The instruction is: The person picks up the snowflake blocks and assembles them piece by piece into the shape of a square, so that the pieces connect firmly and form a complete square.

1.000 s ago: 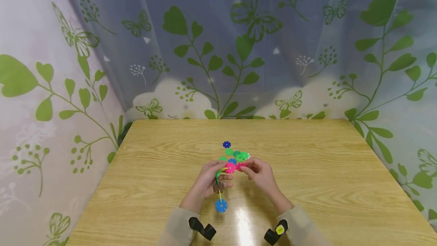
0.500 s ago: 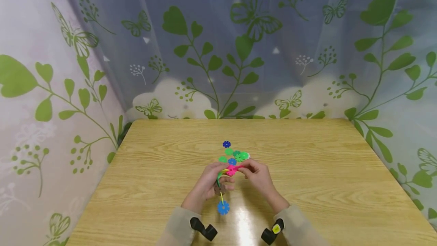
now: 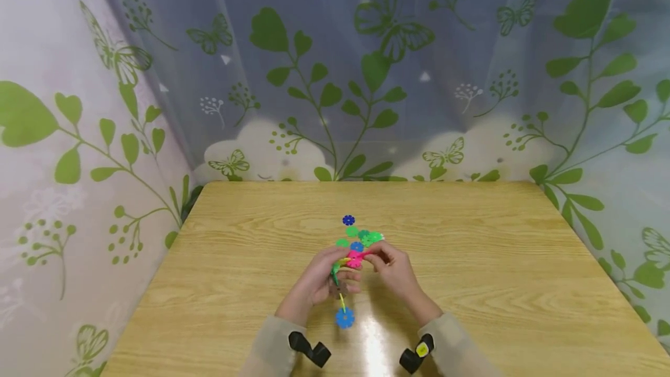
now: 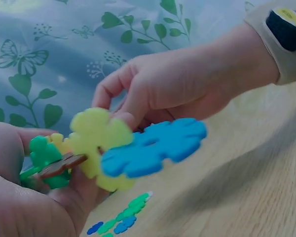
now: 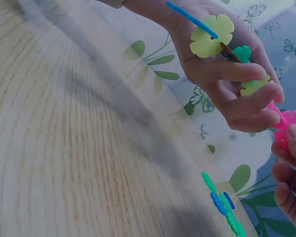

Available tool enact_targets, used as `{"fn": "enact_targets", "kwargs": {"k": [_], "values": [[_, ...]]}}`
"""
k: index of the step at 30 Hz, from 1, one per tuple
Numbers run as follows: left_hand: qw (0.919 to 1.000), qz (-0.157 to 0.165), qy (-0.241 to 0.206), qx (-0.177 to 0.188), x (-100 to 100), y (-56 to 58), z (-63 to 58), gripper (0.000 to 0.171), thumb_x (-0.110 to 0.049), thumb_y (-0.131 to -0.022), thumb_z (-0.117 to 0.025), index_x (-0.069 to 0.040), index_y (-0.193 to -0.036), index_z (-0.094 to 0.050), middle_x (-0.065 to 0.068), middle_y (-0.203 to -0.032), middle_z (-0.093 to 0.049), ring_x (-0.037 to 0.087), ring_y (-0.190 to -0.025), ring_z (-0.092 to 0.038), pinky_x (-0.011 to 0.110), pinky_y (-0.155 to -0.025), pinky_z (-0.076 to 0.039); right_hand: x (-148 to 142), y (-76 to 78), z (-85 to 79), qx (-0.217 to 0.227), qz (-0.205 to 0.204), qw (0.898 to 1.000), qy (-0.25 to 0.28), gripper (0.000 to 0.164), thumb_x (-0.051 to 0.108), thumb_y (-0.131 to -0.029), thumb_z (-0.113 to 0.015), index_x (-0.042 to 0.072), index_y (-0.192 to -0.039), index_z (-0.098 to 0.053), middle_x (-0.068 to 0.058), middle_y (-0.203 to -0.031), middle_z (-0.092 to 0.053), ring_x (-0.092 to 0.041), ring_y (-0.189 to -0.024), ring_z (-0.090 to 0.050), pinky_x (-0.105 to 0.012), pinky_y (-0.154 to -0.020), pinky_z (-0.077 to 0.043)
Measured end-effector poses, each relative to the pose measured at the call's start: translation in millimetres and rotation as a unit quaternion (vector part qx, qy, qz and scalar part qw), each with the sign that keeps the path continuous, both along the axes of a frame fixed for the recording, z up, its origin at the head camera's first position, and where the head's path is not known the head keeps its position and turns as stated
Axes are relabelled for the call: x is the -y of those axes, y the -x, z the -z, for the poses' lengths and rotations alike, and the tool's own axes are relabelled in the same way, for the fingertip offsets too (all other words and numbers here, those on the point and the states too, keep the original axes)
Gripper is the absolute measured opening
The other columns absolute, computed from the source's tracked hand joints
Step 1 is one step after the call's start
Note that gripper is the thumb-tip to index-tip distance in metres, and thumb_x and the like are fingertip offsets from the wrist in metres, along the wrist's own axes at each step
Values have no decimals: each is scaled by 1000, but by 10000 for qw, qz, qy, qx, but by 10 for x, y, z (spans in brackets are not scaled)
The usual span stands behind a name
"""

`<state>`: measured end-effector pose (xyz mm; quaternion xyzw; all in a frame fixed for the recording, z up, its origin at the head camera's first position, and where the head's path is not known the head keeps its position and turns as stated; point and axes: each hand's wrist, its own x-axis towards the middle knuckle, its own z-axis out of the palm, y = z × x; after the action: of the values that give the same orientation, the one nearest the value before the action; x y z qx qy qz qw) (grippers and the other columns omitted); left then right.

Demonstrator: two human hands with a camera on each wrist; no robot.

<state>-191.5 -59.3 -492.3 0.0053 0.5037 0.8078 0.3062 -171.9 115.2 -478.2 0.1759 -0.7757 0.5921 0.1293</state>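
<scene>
My left hand [image 3: 318,278] holds a chain of notched plastic flower discs joined edge to edge. From its free end, the chain runs through a blue disc [image 4: 155,147], a yellow disc [image 5: 213,35], a brown disc [image 4: 63,165], a green disc [image 4: 42,149] and a second yellow one, up to a pink disc [image 3: 355,258]. Between thumb and fingers, my right hand [image 3: 395,269] pinches another pink disc [image 5: 292,129]. The two pink discs meet at their edges; how deep they interlock I cannot tell. Left fingers partly cover the chain's middle.
Loose discs lie on the wooden table [image 3: 497,260] just beyond the hands: a dark blue disc [image 3: 348,220], a blue disc [image 3: 356,246] and several green discs [image 3: 373,238]. A patterned curtain [image 3: 335,103] hangs behind the table.
The right hand's pink disc has turned from face-on to nearly edge-on and come against the chain's pink disc. The chain's blue end has swung slightly right.
</scene>
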Motion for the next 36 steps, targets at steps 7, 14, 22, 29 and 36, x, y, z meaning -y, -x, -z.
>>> {"fn": "enact_targets", "kwargs": {"k": [7, 14, 22, 29, 36], "values": [[9975, 635, -153, -267, 56, 8, -31, 40, -36, -96, -48, -2, -119, -49, 9, -88, -67, 21, -71, -68, 29, -56, -56, -55, -19, -54, 689, -35, 9972, 292, 3, -7, -85, -61, -6, -88, -62, -22, -78, -60, -46, -65, -51, -31, -52, -51], [9983, 524, 263, -39, 61, 17, -32, 40, -39, -91, -54, -6, -114, -51, 21, -98, -67, 28, -73, -68, 26, -47, -39, -97, 19, 2, 732, -343, 9965, 228, 3, -6, -86, -61, -7, -89, -62, -28, -78, -58, -43, -64, -50, -28, -52, -49], [9996, 160, 228, 95, 28, 39, -20, 29, -31, -91, -56, -8, -108, -53, 20, -111, -63, 34, -97, -63, 44, -74, -56, -136, 139, 223, 663, -287, 9974, -7, 3, 6, -85, -67, 4, -88, -66, -15, -68, -58, -12, -58, -50, -18, -49, -42], [9998, 24, 20, 183, 41, 52, -14, 41, -29, -94, -53, -2, -123, -44, 21, -109, -63, 22, -79, -69, 36, -65, -58, -159, 167, 250, 720, -221, 9971, -61, 5, 8, -85, -68, 6, -89, -67, -14, -69, -59, -13, -58, -50, -19, -49, -43], [9997, -131, 95, 177, 57, 53, 10, 50, -28, -96, -50, 1, -134, -36, 19, -111, -63, 22, -79, -69, 33, -61, -58, -244, 207, 299, 966, -50, 9952, -167, 6, 10, -87, -66, 6, -92, -67, -15, -74, -60, -14, -62, -51, -19, -51, -43]]}}
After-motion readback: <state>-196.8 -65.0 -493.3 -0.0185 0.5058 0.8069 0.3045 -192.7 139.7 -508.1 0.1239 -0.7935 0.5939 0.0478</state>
